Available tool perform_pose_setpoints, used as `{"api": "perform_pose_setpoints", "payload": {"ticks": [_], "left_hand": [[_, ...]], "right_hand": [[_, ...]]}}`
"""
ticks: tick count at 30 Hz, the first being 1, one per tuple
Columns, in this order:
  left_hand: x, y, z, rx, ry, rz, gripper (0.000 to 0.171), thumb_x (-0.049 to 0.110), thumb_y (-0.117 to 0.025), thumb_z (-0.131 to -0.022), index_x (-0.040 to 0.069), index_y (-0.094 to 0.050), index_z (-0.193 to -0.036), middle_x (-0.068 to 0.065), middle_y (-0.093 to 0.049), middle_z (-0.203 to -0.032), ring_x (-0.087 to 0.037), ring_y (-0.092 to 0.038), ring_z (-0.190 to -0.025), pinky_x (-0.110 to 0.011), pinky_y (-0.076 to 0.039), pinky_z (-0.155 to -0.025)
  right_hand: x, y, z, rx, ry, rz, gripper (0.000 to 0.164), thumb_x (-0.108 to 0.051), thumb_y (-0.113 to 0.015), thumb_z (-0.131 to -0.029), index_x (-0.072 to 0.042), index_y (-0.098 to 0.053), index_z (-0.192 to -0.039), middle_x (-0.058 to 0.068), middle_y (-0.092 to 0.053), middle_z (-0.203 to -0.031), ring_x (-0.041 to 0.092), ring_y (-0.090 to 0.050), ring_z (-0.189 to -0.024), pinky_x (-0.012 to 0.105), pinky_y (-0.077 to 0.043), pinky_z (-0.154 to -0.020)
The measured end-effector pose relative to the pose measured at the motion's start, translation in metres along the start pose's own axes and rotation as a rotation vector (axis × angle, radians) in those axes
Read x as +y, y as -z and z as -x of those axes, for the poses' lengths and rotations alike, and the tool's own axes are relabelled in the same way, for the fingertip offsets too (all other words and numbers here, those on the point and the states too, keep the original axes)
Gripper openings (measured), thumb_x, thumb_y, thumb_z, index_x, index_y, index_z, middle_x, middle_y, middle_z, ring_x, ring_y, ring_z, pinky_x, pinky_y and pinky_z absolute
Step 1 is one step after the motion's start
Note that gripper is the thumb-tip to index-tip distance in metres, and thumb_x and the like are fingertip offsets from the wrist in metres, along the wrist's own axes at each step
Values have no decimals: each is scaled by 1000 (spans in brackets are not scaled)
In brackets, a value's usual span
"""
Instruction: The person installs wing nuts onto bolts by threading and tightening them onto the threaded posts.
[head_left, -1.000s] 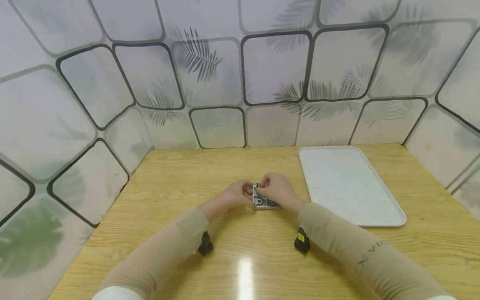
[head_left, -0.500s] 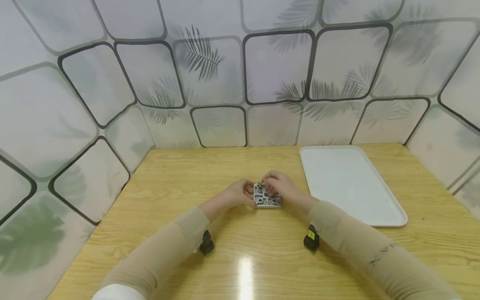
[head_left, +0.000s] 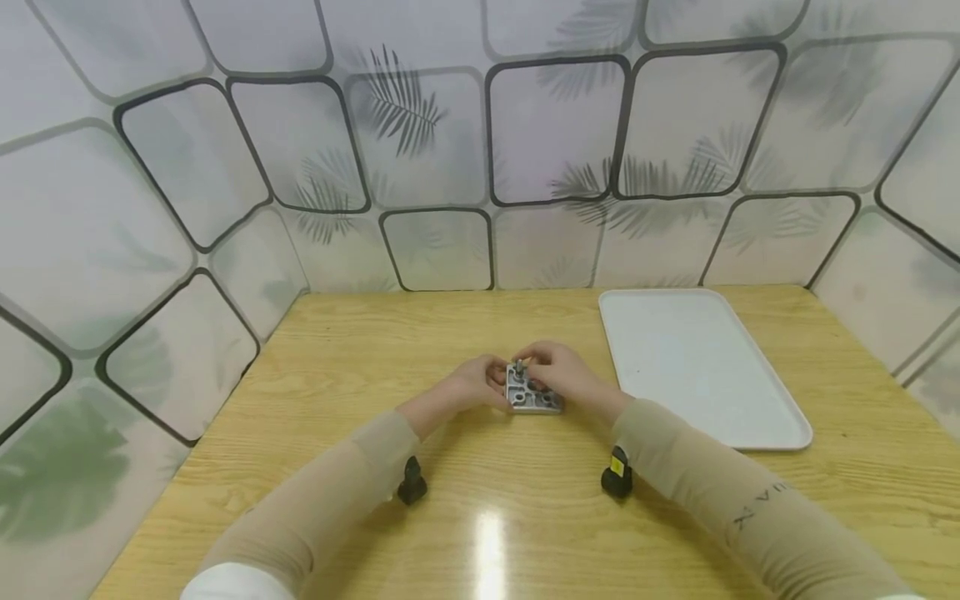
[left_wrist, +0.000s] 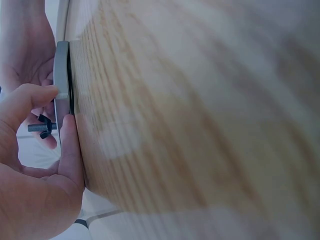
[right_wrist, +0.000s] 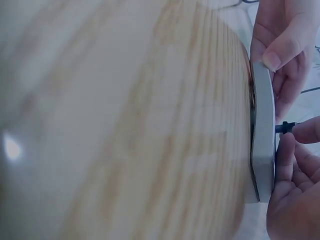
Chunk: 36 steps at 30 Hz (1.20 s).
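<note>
A grey metal plate (head_left: 536, 407) with round recesses lies on the wooden table in front of me. From its far left corner a threaded bolt (left_wrist: 36, 128) stands up, carrying a dark wing nut (left_wrist: 46, 126). My left hand (head_left: 477, 385) grips the plate's left side, its thumb on the edge in the left wrist view. At the bolt, my right hand (head_left: 564, 372) pinches the wing nut between fingertips (right_wrist: 306, 132), as the right wrist view shows. Its other fingers curl beside the plate. In the head view the right hand covers the plate's far right part.
To the right of the hands lies a white tray (head_left: 697, 367) on the table (head_left: 375, 333). A patterned curtain-like wall (head_left: 435, 183) rises behind the table and along both sides. Black wrist camera mounts (head_left: 412, 482) hang below both sleeves.
My right hand has shifted right from over the bolt, uncovering the bolt and more of the plate, then come slightly back toward the bolt. The left hand keeps its grip.
</note>
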<state>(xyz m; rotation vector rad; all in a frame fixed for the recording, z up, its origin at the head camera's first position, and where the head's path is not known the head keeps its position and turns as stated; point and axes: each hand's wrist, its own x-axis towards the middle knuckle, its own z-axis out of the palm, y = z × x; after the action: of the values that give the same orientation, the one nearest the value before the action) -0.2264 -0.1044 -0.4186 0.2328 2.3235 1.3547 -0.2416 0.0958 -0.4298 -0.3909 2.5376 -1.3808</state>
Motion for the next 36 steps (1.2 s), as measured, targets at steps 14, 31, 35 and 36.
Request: {"api": "perform_pose_setpoints", "payload": {"ticks": [14,31,35,36], "left_hand": [[0,0,-1,5,2,-40,79,-2,-85,-81,-4,-49,-151,-17,-63,-127,-23,-66,-109,-30,-57,-96],[0,2,-3,-5,-7,-34,78,-2,-85,-82,-4,-48,-151,-16,-62,-128,-24,-65,-111,-31,-57,-98],[-1,1,-2,-12,-9,-48,78,-2,-84,-83,-4,-48,-151,-17,-62,-128,-25,-66,-112,-33,-57,-101],[-1,1,-1,-13,-7,-51,78,-2,-84,-83,-4,-48,-151,-17,-62,-128,-26,-66,-113,-34,-57,-102]], "right_hand": [[1,-5,1,87,38,83,25,-10,-70,-96,0,-74,-119,9,-68,-92,16,-54,-80,26,-43,-72],[-1,-12,-3,169,-6,193,21,-25,-77,-95,-6,-71,-103,6,-68,-90,18,-58,-82,26,-45,-70],[-5,-15,-1,179,-17,245,19,-25,-76,-94,-8,-70,-98,6,-70,-90,18,-60,-81,26,-45,-69],[-6,-15,0,179,-19,256,19,-25,-76,-93,-8,-70,-97,6,-70,-90,19,-60,-81,26,-45,-69]]}}
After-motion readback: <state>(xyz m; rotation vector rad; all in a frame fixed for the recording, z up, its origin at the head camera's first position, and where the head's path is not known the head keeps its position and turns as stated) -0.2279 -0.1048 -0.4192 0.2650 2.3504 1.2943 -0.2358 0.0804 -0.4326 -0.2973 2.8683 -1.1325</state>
